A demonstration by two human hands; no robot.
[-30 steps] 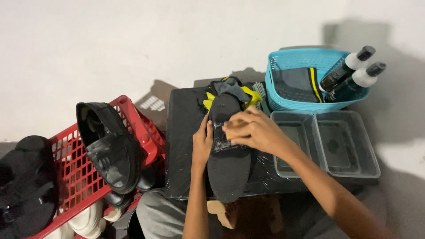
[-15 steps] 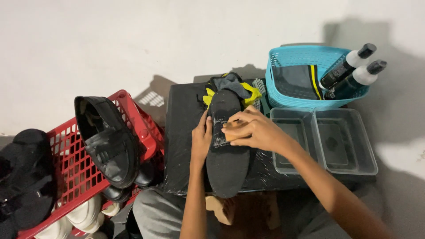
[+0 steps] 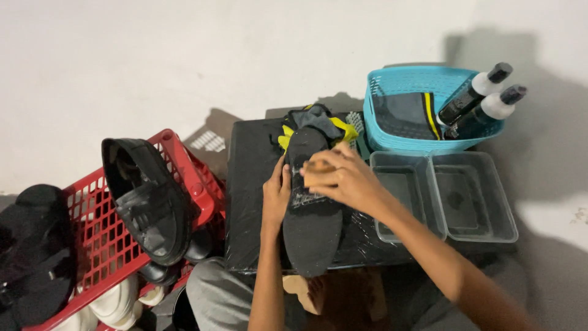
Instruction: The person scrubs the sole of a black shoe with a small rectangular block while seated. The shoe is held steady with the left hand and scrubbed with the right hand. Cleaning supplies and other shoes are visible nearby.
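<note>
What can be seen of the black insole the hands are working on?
The black insole is long, flat and foot-shaped, of matte foam-like material. It lies lengthwise on the black wrapped table, its near end overhanging the edge. Whitish lather streaks its middle. The left hand presses its left edge; the right hand holds a tan brush on it. Its far end meets a grey and yellow cloth.

head cam | looks steeply down | close over black table [image 3: 251,184]
</note>
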